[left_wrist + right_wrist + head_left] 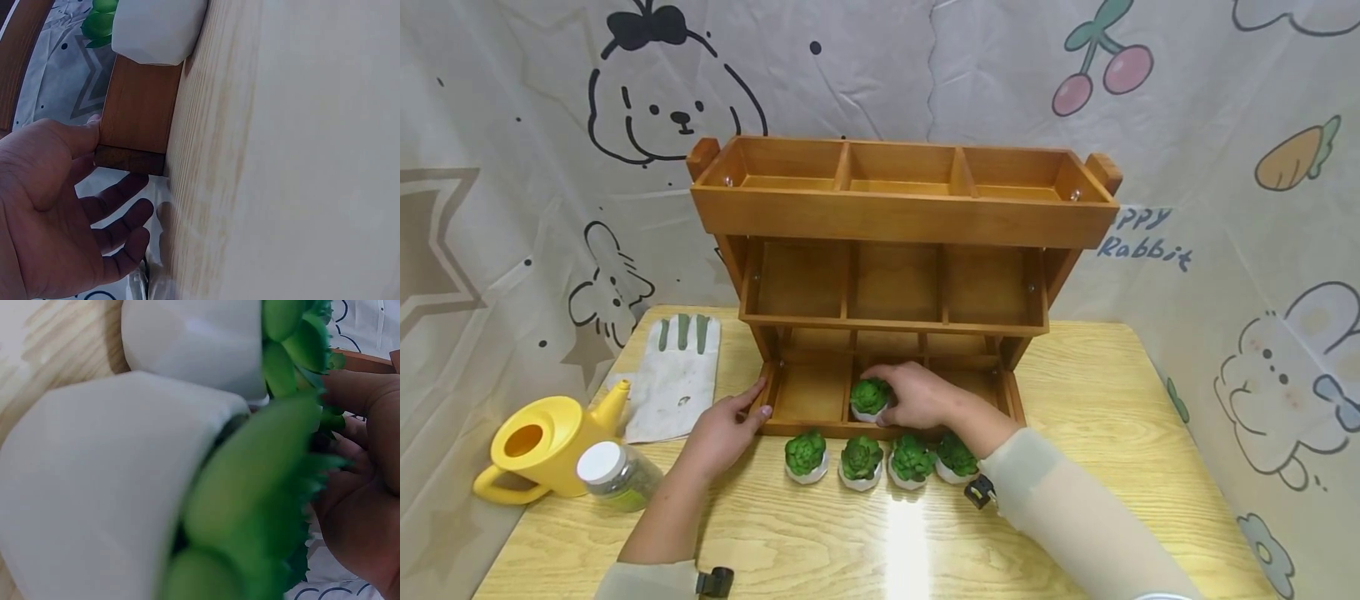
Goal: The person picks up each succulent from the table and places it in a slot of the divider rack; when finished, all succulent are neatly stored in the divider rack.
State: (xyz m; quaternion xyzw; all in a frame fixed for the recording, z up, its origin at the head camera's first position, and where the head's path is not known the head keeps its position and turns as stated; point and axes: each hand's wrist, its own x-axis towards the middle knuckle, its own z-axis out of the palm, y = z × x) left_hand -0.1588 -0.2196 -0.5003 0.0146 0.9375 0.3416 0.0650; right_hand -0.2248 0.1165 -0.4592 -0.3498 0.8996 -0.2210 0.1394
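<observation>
A potted plant (869, 397) is in the bottom middle compartment of the shelf (902, 218), the right hand (919, 393) clamped on it; the left hand (722, 435), fingers apart, touches the left end. Four plants (861, 460) stand in front, the watering can (559, 437) and jar (627, 482) leftward.

Tiered shelf (902, 218) at the back of the desk (1075, 392), potted plants (861, 460) before it
Four stand in a row before the bottom tier (812, 429); a fifth plant (868, 397) sits in its middle compartment. Left of the shelf lies a glove (673, 387); nearer, a watering can (561, 442), with a jar (625, 482) to its right.
</observation>
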